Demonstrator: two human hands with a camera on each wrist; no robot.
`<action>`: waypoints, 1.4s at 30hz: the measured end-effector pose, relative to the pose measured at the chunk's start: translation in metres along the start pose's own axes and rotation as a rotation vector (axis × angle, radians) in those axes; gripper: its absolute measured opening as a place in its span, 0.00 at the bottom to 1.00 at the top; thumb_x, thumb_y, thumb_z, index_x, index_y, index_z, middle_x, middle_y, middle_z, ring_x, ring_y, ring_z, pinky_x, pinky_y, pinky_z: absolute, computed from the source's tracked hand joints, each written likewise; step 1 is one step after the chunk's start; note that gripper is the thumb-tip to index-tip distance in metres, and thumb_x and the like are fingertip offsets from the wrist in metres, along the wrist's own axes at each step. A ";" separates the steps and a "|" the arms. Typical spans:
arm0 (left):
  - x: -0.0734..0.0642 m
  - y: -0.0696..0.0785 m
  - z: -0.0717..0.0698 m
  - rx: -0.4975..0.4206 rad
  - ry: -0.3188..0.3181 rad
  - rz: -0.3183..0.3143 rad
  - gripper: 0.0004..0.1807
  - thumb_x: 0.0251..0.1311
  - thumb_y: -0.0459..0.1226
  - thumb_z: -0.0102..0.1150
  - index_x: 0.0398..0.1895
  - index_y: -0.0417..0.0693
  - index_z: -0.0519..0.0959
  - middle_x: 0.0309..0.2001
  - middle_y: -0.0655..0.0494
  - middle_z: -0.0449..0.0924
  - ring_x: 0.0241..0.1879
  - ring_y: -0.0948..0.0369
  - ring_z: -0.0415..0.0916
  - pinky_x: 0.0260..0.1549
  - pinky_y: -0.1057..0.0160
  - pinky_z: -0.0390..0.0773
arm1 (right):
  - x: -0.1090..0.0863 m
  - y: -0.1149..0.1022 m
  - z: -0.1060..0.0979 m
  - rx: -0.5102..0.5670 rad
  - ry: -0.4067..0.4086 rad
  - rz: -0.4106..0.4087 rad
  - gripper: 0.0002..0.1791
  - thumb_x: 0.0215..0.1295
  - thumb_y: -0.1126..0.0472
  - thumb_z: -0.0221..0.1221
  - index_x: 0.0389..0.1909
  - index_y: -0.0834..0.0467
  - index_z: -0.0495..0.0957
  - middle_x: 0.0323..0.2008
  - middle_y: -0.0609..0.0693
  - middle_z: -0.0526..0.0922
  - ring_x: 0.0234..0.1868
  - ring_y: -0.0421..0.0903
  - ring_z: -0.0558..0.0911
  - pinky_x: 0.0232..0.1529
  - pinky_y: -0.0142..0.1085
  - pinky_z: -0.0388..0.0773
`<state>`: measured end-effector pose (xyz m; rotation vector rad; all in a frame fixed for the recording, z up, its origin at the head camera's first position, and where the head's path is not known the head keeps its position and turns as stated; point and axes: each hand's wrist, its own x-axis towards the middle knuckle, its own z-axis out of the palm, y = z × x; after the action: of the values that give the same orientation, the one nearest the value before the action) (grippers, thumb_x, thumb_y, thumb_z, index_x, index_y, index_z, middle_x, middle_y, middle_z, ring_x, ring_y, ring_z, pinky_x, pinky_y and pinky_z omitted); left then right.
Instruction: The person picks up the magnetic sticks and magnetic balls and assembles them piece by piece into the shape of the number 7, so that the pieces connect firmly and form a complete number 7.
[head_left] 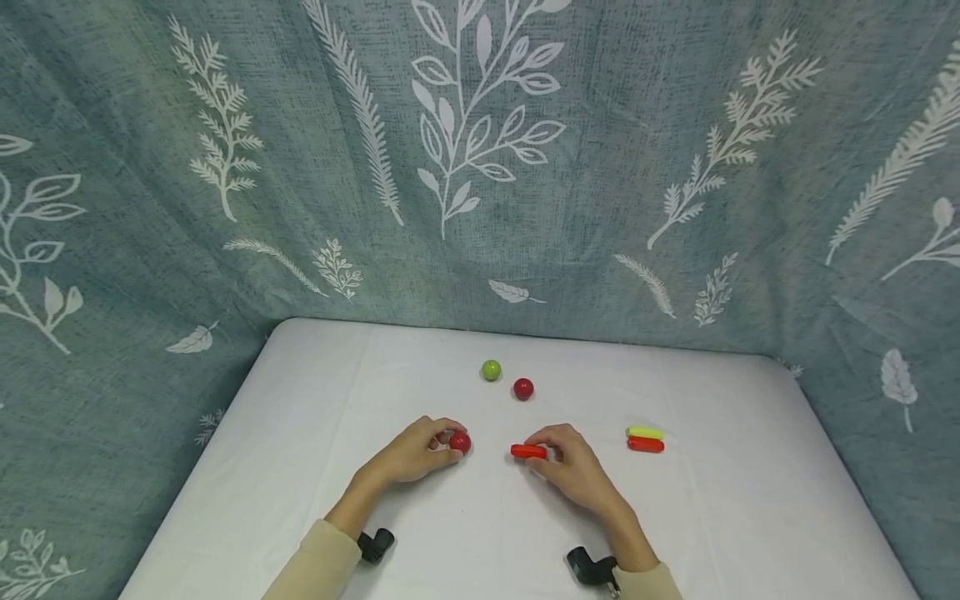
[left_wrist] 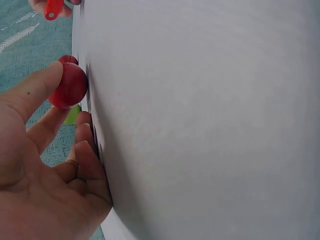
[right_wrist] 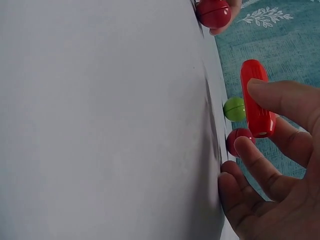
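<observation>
In the head view my left hand (head_left: pixel 420 448) pinches a glossy red ball (head_left: pixel 460 442) low over the white table. The left wrist view shows the thumb on that ball (left_wrist: pixel 72 86), with the lower fingers curled beside it. My right hand (head_left: pixel 573 467) holds a short red plastic stick (head_left: pixel 528 451) between thumb and fingers, pointing left toward the ball. In the right wrist view the red stick (right_wrist: pixel 257 100) has rounded edges and a grooved side. A gap separates the two hands.
Behind the hands lie a green ball (head_left: pixel 491 370) and another red ball (head_left: pixel 523 388). To the right, a yellow-green stick (head_left: pixel 645 432) and a second red stick (head_left: pixel 646 445) lie side by side. A patterned teal cloth (head_left: pixel 480 283) hangs behind the white table (head_left: pixel 465 542).
</observation>
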<state>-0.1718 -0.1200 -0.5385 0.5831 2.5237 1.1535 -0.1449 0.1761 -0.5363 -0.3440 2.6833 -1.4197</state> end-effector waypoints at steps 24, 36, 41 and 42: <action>-0.001 0.002 0.002 0.011 0.012 -0.013 0.19 0.65 0.45 0.65 0.58 0.56 0.80 0.40 0.55 0.72 0.40 0.57 0.67 0.37 0.57 0.70 | 0.022 -0.017 0.033 -0.050 -0.003 -0.098 0.10 0.57 0.66 0.71 0.39 0.50 0.86 0.43 0.44 0.81 0.51 0.48 0.74 0.54 0.50 0.68; -0.001 0.002 0.000 0.007 0.004 -0.017 0.19 0.65 0.46 0.65 0.58 0.57 0.80 0.40 0.55 0.72 0.40 0.57 0.67 0.37 0.57 0.70 | 0.026 -0.020 0.043 -0.145 0.018 -0.091 0.08 0.57 0.62 0.72 0.37 0.50 0.87 0.44 0.48 0.82 0.48 0.51 0.72 0.46 0.48 0.66; -0.001 0.000 0.001 0.012 0.005 -0.017 0.19 0.65 0.46 0.65 0.58 0.57 0.80 0.40 0.55 0.72 0.40 0.58 0.67 0.37 0.57 0.70 | 0.026 -0.021 0.047 -0.164 0.019 -0.077 0.08 0.56 0.61 0.73 0.37 0.49 0.87 0.44 0.49 0.82 0.50 0.52 0.71 0.48 0.53 0.64; 0.000 -0.001 0.001 0.013 0.005 -0.014 0.19 0.65 0.46 0.65 0.58 0.57 0.80 0.40 0.55 0.72 0.40 0.58 0.67 0.37 0.57 0.70 | 0.027 -0.021 0.048 -0.165 0.019 -0.069 0.08 0.56 0.61 0.73 0.37 0.49 0.87 0.44 0.49 0.81 0.50 0.53 0.71 0.48 0.53 0.64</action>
<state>-0.1714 -0.1202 -0.5397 0.5655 2.5375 1.1360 -0.1588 0.1196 -0.5455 -0.4418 2.8378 -1.2259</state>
